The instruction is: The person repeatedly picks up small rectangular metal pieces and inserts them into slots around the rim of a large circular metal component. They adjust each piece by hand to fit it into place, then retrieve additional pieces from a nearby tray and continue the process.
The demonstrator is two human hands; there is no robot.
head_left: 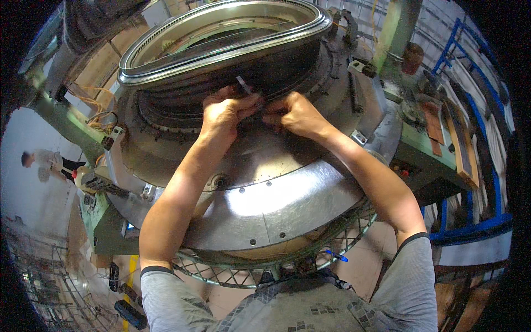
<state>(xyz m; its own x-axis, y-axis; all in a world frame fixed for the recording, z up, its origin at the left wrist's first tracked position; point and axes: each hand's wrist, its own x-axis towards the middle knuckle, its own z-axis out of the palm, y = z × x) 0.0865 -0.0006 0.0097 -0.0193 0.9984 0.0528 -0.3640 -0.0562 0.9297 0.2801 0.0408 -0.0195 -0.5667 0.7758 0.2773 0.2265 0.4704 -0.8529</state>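
**Pale strip (244, 84) pinched before the dark wall (301, 63) of a large round metal assembly (310, 193)**

The pale strip is seen as a small, narrow, flat piece, light grey to white, tilted with its upper end toward the left. It is set against the dark wall, near the middle of the assembly, and its lower end is met by the fingertips of the left hand (224, 110), whose thumb and fingers appear closed on it. The right hand (297, 116) is held just beside, its fingers curled inward; whether anything is gripped there cannot be told, as the fingertips are lost in shadow.

Above the hands, the dark wall is topped by a bright, polished rim (221, 65) with a toothed-looking inner edge. Below them, the assembly is spread into a broad, dull grey skirt, brightly lit at the front, marked by a thin seam and dotted with dark bolts (269, 183).

Any lettering on the strip or the metal is too small to be read.

Beneath the skirt, a lattice hoop (221, 275) is seen. The assembly is flanked at the left by a green frame (110, 227) and, farther right, by a blue rack (475, 224). At far left, another person (47, 163) is shown, well apart.
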